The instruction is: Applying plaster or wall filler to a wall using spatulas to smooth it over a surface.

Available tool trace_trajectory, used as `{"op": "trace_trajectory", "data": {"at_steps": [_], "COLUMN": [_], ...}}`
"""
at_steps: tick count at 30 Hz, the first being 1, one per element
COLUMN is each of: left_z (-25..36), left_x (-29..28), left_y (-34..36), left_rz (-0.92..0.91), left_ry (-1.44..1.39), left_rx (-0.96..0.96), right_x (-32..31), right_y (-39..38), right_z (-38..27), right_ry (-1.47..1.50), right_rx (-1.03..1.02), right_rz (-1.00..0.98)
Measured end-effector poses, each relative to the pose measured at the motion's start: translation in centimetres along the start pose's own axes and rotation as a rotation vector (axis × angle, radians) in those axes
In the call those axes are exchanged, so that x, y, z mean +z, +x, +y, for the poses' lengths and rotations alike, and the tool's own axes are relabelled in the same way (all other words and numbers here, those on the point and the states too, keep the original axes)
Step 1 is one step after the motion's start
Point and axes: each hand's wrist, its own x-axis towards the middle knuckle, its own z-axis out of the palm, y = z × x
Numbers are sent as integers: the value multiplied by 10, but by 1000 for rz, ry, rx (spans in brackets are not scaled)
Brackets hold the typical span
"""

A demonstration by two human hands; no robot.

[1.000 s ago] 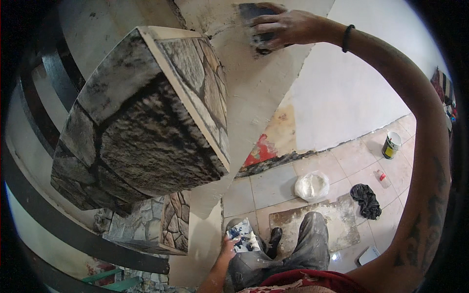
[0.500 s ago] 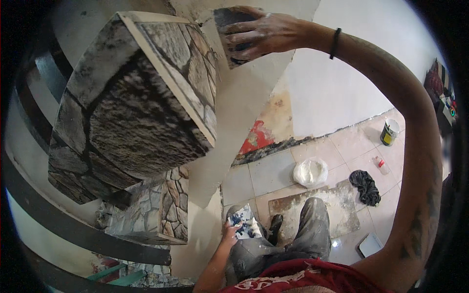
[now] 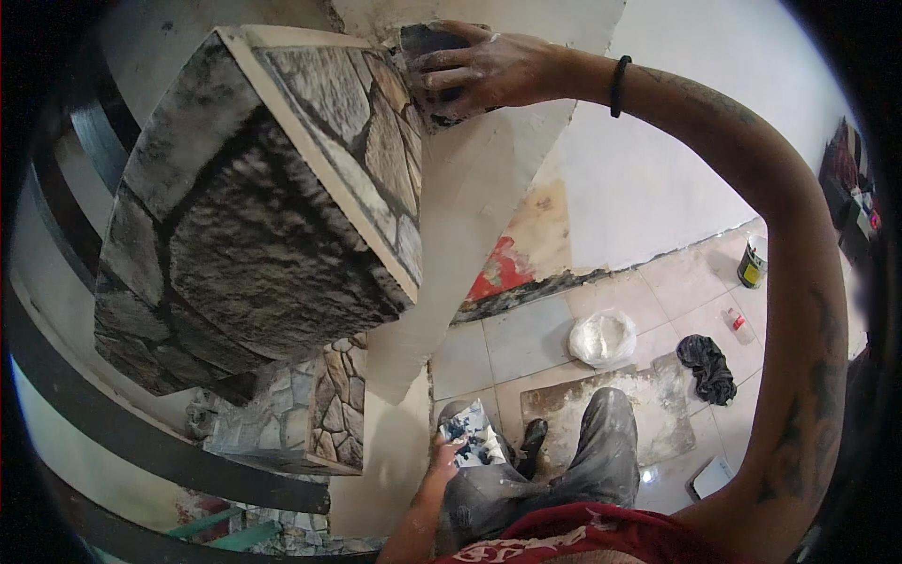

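Right, plenty tucked out of sight here: the right hand covers much of the dark spreader, so its full outline can't be read, and whether its edge touches the stone-patterned step is hard to tell. The left fingertips are small and blurred against the white plate, and the right upper arm is cut off below.

On to the gear! The spreader is a flat, near-black piece, pale-smudged along its lower part, lying against the plastered wall just right of the step's upper end. The plate sits well below the step and to its right, above the person's knee: flat, white, blotched with dark blue-black patches and dabs of pale paste.

And the hands? The right has its fingers spread across the spreader's face, slightly bent and dusted white, pressing it to the wall; the thumb isn't clear. Its arm makes a big arch, well right of the step, a dark wristband at the wrist. The left, below the step, is closed around the plate's near-left edge, forearm rising from beneath. Further right of the step, an open bag of white paste rests on the tiles.
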Motion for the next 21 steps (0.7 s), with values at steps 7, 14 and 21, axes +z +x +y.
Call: {"op": "trace_trajectory", "data": {"at_steps": [7, 14, 21], "left_z": [-4, 22, 90], "left_x": [-6, 38, 169], "left_y": [3, -25, -24], "left_rz": [-113, -69, -278], "left_ry": [-64, -274, -278], "left_rx": [-3, -16, 117], "right_x": [-41, -84, -59], "right_y": [-44, -90, -111], "right_z": [22, -36, -300], "right_ry": [-82, -234, 1252], "right_rx": [-88, 333, 1843], "right_rz": [-78, -191, 775]}}
